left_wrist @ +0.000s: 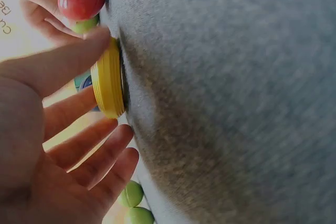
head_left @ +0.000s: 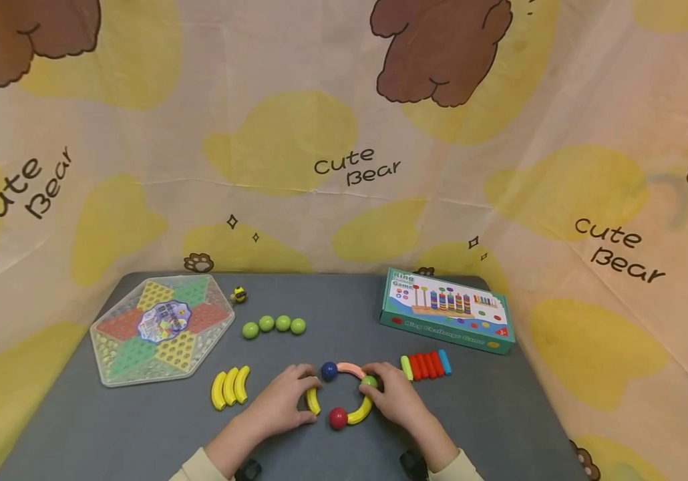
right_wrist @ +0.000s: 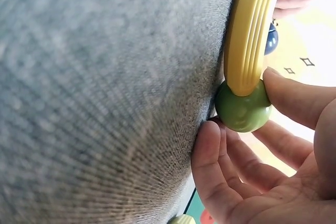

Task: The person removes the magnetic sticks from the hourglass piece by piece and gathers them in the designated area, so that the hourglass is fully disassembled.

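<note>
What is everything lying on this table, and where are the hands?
Table: one, grey, hemmed in by a cloth printed with bears.
Hexagonal game board: one, many-coloured, far left.
Game box: one, teal, far right.
Green balls: four in a row, behind the ring.
Yellow curved pieces: three spare, left of the ring.
Straight sticks: a row, mostly red, right of the ring.
Ring: partly built, of curved pieces joined by balls.
Blue ball: one, top of ring.
Red ball: one, bottom of ring.
Green ball: one, right of ring.
Left hand: touches a yellow piece.
Right hand: pinches the green ball.
</note>
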Action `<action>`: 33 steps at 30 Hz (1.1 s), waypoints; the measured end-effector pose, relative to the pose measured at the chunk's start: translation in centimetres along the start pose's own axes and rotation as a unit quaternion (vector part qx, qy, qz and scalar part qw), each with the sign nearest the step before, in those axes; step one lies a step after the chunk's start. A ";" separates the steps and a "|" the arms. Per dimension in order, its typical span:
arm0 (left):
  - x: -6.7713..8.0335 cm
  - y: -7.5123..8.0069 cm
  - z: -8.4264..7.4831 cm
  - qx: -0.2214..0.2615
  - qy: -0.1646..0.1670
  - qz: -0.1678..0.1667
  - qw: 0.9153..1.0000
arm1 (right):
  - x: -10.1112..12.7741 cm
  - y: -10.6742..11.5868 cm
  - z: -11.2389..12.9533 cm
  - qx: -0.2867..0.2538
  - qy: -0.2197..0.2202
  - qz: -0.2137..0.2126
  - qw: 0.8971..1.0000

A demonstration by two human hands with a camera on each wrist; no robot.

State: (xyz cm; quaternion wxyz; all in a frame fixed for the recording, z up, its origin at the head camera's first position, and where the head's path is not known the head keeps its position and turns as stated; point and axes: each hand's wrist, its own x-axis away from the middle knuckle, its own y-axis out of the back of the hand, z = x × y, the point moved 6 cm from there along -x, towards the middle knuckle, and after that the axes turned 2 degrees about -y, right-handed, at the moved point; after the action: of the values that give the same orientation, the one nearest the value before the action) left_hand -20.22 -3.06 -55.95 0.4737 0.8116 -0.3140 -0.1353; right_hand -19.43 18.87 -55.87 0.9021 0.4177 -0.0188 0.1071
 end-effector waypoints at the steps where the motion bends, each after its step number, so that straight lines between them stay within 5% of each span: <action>1: 0.0 0.0 0.0 0.001 0.001 0.002 1.000 | 0.0 0.1 0.0 0.001 0.001 0.000 1.000; 14: 0.3 0.2 0.0 0.012 -0.010 -0.034 0.999 | 0.2 0.1 0.1 -0.001 0.011 -0.005 1.000; 24: 2.2 5.0 4.0 0.029 0.040 -0.114 0.992 | 0.0 -0.1 0.1 0.002 0.008 0.000 1.000; 33: 3.8 6.2 5.9 -0.012 0.018 -0.105 0.994 | 0.0 0.0 0.3 0.004 0.008 -0.003 1.000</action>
State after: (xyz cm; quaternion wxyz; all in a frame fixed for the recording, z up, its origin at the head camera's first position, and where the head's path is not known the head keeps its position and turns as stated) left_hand -22.72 -11.77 -53.37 0.4718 0.8367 -0.2174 -0.1734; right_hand -19.40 18.64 -55.72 0.9007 0.4207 -0.0104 0.1078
